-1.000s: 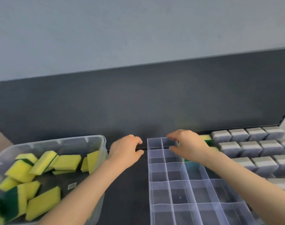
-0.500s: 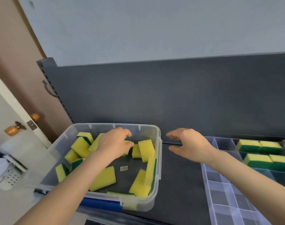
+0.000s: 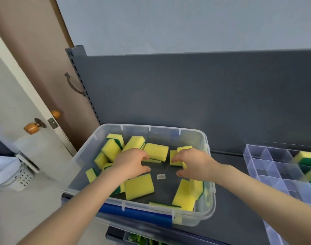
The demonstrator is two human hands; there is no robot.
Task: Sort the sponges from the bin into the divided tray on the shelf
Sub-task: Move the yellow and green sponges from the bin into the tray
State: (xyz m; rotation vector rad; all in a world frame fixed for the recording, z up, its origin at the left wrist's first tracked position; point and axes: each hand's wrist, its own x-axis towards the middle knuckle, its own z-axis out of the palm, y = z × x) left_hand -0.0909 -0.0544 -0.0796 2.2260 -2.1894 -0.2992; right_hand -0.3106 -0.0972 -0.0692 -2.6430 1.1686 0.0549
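I am watching the left hand (image 3: 131, 163) hovering empty, fingers loose, inside the clear bin (image 3: 168, 129), right hand (image 3: 192, 164) touching a yellow sponge (image 3: 173, 153), grip I cannot tell

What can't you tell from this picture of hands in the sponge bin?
Head view:
Whether the right hand grips the sponge under its fingers: the hand's back hides it.
What lies beneath the left hand: the hand covers it.
The label on the bin floor: too small to read.
The divided tray: cut off by the right edge, its sponges blurred.
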